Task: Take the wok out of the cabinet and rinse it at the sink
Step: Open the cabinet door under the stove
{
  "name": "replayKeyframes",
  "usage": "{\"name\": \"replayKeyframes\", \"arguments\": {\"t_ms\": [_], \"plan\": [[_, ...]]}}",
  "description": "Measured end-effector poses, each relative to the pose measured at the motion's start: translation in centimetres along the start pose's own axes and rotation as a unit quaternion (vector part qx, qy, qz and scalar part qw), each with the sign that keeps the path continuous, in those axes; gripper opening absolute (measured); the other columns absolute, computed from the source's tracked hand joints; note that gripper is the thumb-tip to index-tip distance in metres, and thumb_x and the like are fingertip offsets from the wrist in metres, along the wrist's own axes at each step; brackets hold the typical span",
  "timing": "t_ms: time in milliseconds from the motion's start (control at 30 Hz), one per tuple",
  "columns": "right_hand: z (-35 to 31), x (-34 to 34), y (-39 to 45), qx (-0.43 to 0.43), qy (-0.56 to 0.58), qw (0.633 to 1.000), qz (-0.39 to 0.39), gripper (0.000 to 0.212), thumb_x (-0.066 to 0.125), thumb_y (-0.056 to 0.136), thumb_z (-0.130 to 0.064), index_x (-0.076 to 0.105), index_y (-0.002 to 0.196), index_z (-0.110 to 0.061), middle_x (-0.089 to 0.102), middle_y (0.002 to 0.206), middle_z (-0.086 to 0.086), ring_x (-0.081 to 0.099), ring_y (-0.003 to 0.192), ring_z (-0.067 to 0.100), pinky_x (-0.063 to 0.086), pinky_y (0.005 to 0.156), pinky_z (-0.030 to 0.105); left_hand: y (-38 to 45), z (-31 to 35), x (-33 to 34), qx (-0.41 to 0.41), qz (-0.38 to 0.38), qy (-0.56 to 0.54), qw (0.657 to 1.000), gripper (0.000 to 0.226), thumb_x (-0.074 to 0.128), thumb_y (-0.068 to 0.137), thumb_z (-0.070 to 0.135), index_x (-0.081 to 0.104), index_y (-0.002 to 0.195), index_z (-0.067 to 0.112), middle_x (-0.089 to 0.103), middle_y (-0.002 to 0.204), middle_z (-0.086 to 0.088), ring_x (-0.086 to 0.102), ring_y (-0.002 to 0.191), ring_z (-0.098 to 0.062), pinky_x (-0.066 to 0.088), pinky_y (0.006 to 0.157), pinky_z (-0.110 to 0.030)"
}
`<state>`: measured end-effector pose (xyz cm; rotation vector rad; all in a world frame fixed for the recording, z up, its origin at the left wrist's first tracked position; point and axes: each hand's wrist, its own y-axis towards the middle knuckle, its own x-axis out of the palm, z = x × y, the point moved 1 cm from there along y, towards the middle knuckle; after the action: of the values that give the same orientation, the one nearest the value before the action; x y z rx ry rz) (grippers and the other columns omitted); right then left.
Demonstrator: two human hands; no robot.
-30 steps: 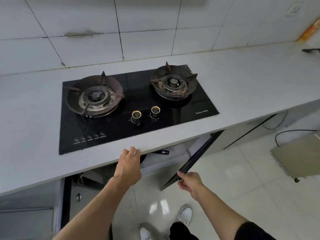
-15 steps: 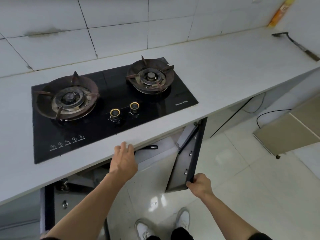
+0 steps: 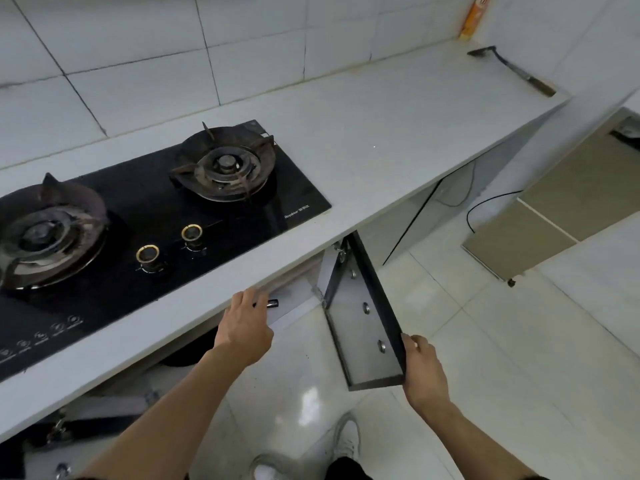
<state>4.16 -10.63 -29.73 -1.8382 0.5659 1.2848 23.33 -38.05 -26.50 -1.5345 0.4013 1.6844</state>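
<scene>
Kitchen counter (image 3: 398,140) | hob (image 3: 270,188) "Royalstar" | left hand (image 3: 244,332) reaching under, grip unclear | right hand (image 3: 424,372) holds door (image 3: 363,306)

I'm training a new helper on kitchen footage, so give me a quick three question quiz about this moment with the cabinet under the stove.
1. True or false: the right hand grips the edge of the open cabinet door.
2. Where is the left hand? A) on a stove knob B) at the countertop front edge, by a dark handle C) on the floor
3. Fill in: the gas stove has ___ burners.

Key: 1 true; 2 B; 3 two.
</scene>
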Motion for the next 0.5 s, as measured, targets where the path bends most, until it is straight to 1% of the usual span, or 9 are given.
{"name": "replayKeyframes", "arguments": {"t_ms": [67,167,233,300,367,433,500], "plan": [[1.0,-0.2,0.4,0.011,-0.047,0.999,-0.012,0.08,0.062,0.079,0.001,0.024,0.149,-0.012,0.037,0.142,0.01,0.043,0.121,0.025,0.047,0.094,0.031,0.4,0.9,0.0,0.011,0.001,0.003,1.0,0.056,0.05,0.088,0.021,0.032,0.141,0.016,0.027,0.146,-0.004,0.029,0.13,-0.023,0.037,0.107,-0.034],[1.5,0.1,1.3,0.032,-0.086,0.995,-0.028,0.094,0.067,0.081,-0.016,0.005,0.15,0.001,0.03,0.144,0.014,0.038,0.123,0.026,0.043,0.096,0.029,0.8,2.3,0.2,0.017,0.003,0.013,1.0,0.059,0.051,0.089,0.023,0.031,0.144,0.015,0.025,0.148,-0.004,0.027,0.133,-0.023,0.037,0.108,-0.035],[1.5,0.7,1.7,0.051,-0.095,0.994,-0.032,0.104,0.066,0.083,-0.031,-0.007,0.148,0.005,0.02,0.15,0.019,0.035,0.129,0.03,0.038,0.105,0.034,0.9,3.3,0.4,0.016,0.002,0.014,1.0,0.059,0.051,0.089,0.024,0.031,0.144,0.016,0.025,0.149,-0.004,0.027,0.133,-0.023,0.038,0.108,-0.035],[1.7,1.4,2.0,0.069,-0.077,0.994,-0.046,0.108,0.061,0.086,-0.042,-0.017,0.148,0.0,0.002,0.157,0.024,0.022,0.14,0.038,0.025,0.116,0.044,1.1,4.3,0.8,0.018,-0.002,0.016,1.0,0.059,0.052,0.089,0.025,0.031,0.143,0.017,0.024,0.15,-0.004,0.026,0.135,-0.023,0.038,0.109,-0.036],[2.2,1.9,2.4,0.072,-0.065,0.994,-0.052,0.108,0.056,0.089,-0.048,-0.024,0.147,-0.005,-0.015,0.157,0.026,0.004,0.146,0.043,0.013,0.12,0.051,1.2,5.0,1.1,0.019,-0.002,0.02,1.0,0.059,0.052,0.089,0.025,0.032,0.143,0.018,0.026,0.15,-0.004,0.026,0.136,-0.023,0.038,0.11,-0.036],[2.9,2.1,3.0,0.068,-0.058,0.995,-0.048,0.108,0.055,0.089,-0.051,-0.026,0.147,-0.007,-0.022,0.156,0.026,-0.005,0.146,0.045,0.008,0.12,0.054,1.4,5.5,1.2,0.02,-0.003,0.027,0.999,0.059,0.053,0.089,0.025,0.033,0.143,0.018,0.027,0.15,-0.004,0.027,0.136,-0.023,0.037,0.109,-0.036],[3.9,2.0,3.7,0.061,-0.053,0.996,-0.043,0.11,0.055,0.089,-0.053,-0.028,0.146,-0.008,-0.024,0.156,0.026,-0.01,0.146,0.045,0.006,0.12,0.055,1.8,5.9,1.1,0.023,-0.006,0.04,0.999,0.058,0.054,0.089,0.027,0.034,0.143,0.018,0.028,0.15,-0.004,0.028,0.136,-0.024,0.037,0.109,-0.036]]}}
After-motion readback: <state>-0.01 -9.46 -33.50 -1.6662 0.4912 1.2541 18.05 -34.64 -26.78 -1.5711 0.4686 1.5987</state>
